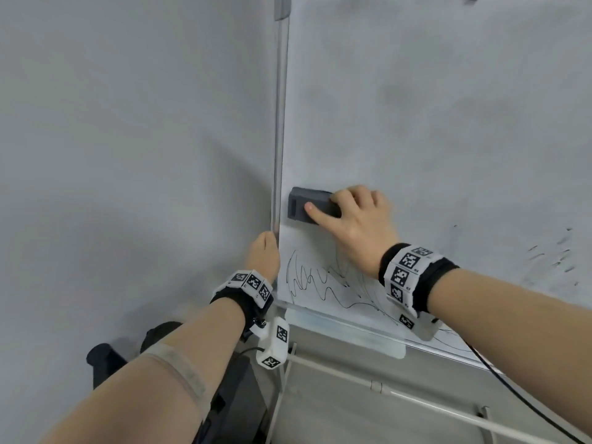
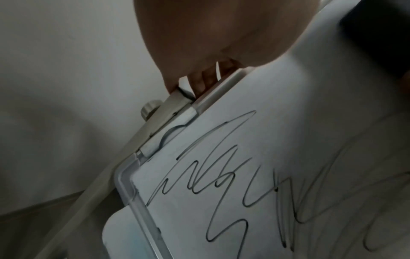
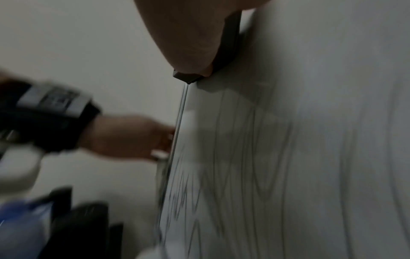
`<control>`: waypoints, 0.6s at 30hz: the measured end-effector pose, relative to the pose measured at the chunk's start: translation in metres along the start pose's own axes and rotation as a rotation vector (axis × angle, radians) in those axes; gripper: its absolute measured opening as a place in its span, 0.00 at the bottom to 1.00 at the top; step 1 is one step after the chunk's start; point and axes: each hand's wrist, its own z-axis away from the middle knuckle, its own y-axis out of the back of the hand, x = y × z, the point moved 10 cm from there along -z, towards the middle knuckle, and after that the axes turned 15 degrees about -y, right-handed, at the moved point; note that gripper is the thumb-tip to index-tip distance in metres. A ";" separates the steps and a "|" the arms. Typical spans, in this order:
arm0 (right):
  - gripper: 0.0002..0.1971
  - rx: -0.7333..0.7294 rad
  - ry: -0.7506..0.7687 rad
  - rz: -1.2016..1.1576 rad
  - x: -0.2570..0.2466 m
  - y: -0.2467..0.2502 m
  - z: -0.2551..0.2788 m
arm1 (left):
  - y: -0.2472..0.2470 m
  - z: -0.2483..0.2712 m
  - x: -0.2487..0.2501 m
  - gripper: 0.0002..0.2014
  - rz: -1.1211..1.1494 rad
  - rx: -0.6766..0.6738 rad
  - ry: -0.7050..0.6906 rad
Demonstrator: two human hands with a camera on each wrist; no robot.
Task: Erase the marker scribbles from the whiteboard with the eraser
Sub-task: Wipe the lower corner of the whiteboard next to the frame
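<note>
A whiteboard (image 1: 432,123) stands upright with black marker scribbles (image 1: 320,280) in its lower left corner; the scribbles (image 2: 233,184) show close up in the left wrist view. My right hand (image 1: 355,219) grips a dark grey eraser (image 1: 304,205) flat against the board near its left edge, just above the scribbles. The eraser (image 3: 229,45) lies under my palm in the right wrist view. My left hand (image 1: 264,254) grips the board's left frame (image 1: 279,123) beside the scribbles, its fingers (image 2: 204,78) curled round the edge.
Faint smudges (image 1: 557,251) mark the board at the right. A marker tray (image 1: 346,331) runs along the bottom edge, with the stand's bars (image 1: 400,395) below. A dark chair (image 1: 230,395) sits low at the left by a grey wall (image 1: 128,139).
</note>
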 end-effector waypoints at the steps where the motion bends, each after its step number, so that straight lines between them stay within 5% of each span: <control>1: 0.34 -0.052 0.037 0.000 -0.008 -0.016 0.020 | -0.001 0.000 0.001 0.14 -0.018 -0.007 -0.027; 12: 0.24 -0.391 0.259 0.109 -0.082 -0.139 0.162 | -0.003 -0.008 -0.007 0.16 0.029 0.070 -0.067; 18: 0.29 -0.248 0.074 -0.013 -0.063 -0.089 0.095 | -0.003 -0.003 -0.014 0.20 0.061 0.078 -0.006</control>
